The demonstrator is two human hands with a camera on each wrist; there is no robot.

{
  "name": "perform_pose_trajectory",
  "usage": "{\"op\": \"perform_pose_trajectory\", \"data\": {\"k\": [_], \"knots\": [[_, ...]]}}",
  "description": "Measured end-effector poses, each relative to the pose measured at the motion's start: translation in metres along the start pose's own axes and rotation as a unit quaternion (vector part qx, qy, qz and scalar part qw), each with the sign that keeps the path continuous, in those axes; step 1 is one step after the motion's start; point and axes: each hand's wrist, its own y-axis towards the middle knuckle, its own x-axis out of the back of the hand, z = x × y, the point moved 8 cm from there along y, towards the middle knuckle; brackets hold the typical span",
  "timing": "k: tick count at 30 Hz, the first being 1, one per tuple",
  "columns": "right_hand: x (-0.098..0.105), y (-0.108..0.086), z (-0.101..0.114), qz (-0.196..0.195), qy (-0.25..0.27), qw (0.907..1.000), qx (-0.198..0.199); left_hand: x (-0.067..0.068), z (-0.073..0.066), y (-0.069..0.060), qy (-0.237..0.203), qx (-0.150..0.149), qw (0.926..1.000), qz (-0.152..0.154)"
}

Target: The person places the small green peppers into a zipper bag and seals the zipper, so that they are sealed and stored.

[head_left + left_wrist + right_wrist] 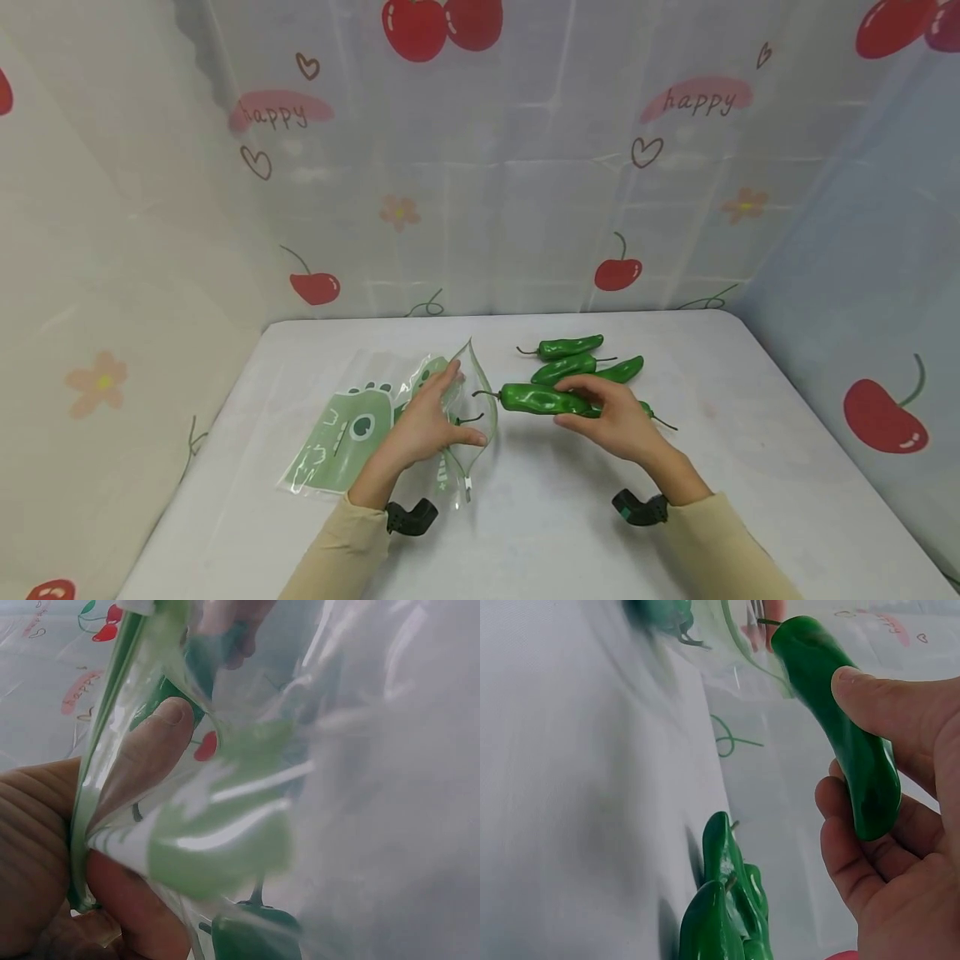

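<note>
My right hand (611, 417) holds a long green chili pepper (536, 398) between thumb and fingers, its stem pointing left at the mouth of a clear zip bag (341, 446) with a green cartoon print. Across that mouth, my left hand (423, 425) has its thumb and fingers spread apart, and the bag gapes to the right. Through the film, the left wrist view shows a green pepper (255, 934) low in the bag. The right wrist view shows the held pepper (840, 727) raised off the table, thumb pressed along its side.
Several more green peppers (570, 347) lie behind and beside my right hand; one is partly hidden under it. The white table (555, 533) ends at a printed curtain (495, 192). Each wrist carries a black camera mount (640, 507).
</note>
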Motion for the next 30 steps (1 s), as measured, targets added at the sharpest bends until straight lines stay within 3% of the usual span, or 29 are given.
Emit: {"op": "perform_pose_trajectory", "data": {"k": [30], "knots": [[-0.028, 0.016, 0.03, -0.004, -0.048, 0.9965, 0.068, -0.001, -0.001, 0.0, 0.0, -0.015, 0.9999, 0.002]]}}
